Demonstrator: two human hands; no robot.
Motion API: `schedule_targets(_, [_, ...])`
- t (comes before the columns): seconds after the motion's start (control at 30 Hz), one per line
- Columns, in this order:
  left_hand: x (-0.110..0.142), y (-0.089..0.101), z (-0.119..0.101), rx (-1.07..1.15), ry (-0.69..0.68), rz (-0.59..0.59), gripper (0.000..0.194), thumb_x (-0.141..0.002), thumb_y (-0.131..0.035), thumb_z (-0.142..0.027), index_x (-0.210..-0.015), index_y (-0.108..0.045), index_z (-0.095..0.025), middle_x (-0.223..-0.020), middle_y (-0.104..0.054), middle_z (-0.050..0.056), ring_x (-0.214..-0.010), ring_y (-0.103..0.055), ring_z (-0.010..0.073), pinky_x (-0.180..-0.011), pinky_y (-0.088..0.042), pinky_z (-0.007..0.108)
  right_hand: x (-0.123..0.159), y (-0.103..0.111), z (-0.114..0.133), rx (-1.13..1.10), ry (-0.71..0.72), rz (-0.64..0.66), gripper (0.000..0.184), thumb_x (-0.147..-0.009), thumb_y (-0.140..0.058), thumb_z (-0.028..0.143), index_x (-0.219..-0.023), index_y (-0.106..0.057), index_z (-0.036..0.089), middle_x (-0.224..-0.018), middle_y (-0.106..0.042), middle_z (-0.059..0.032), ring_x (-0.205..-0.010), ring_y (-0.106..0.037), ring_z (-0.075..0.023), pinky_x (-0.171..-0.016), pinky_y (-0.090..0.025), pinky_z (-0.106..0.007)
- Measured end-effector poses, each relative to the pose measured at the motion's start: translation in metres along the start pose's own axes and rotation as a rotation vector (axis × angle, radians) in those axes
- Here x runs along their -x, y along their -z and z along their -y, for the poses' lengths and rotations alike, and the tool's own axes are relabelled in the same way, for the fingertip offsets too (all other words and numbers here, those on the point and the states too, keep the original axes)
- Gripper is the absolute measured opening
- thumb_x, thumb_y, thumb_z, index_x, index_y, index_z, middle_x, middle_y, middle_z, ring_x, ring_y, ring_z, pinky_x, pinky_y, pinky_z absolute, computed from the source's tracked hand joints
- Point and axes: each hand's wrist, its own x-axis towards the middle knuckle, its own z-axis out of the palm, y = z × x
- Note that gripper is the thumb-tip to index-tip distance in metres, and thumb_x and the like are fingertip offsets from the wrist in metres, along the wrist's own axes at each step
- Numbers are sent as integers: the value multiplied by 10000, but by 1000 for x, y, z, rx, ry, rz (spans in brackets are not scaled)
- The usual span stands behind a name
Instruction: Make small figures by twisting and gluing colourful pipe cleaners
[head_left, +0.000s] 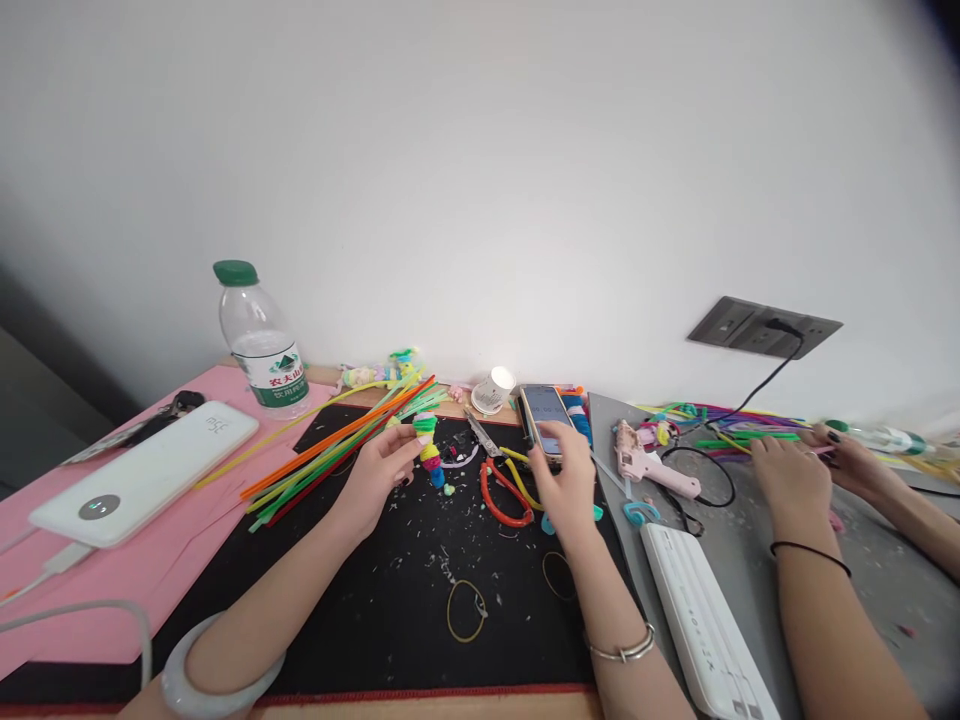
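Observation:
My left hand (pixel 384 470) is closed on a small stack of coloured pipe cleaner coils (pixel 428 452), green at the top, then yellow, red and blue. It holds the stack upright above the black mat (pixel 360 620). My right hand (pixel 562 470) reaches over the lower end of a phone (pixel 545 408) with a lit screen. Its thumb and fingers are apart, and the fingertips are at the phone's screen and edge. Between my hands lie red-handled scissors (pixel 507 492) with another tool's yellow handle beside them. Loose pipe cleaners (pixel 337 450) in orange, green and red lie left of my left hand.
A water bottle (pixel 262 345) and white power bank (pixel 150 470) stand on pink sheets at left. A paper cup (pixel 493 390) is by the wall. At right are a pink glue gun (pixel 652 465), another power bank (pixel 705 620) and a co-worker's hands (pixel 795 485). Cords run nearby.

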Motion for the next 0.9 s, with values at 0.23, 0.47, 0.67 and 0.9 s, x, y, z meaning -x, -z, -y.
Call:
schedule_targets(0.23, [1, 0, 5, 67, 24, 45, 297, -672, -742, -346, -876, -608, -178, -649, -474, -59, -462, -277, 37, -465, -301, 204, 12, -23, 42, -134, 101, 278, 214, -797, -604, 263, -1005, -616, 210, -1052, -560, -91, -994, -525, -239, -868, -447, -391])
schedule_targets(0.47, [1, -2, 6, 60, -17, 38, 272, -668, -738, -335, -862, -621, -184, -712, -537, -31, -463, -308, 46, -443, -280, 228, 11, -23, 41, -191, 100, 272, 102, -821, -560, 224, -901, -622, 214, -1000, -568, -82, -940, -551, -217, -839, -459, -368])
schedule_targets(0.67, [-5, 5, 4, 51, -54, -75, 296, -664, -733, -344, -874, -613, -173, -708, -540, -40, -454, -318, 39, -452, -276, 227, 2, -5, 11, -88, -76, -36, 231, -877, -437, 216, -667, -533, 206, -841, -588, -66, -806, -561, -189, -704, -457, -321])
schedule_targets(0.9, [-4, 6, 2, 6, -54, -105, 303, -661, -721, -370, -812, -566, -158, -657, -521, -53, -453, -331, 36, -458, -291, 213, 2, 3, 0, -41, -137, -79, 207, -892, -420, 239, -714, -518, 200, -739, -556, -28, -698, -517, -167, -652, -409, -300])
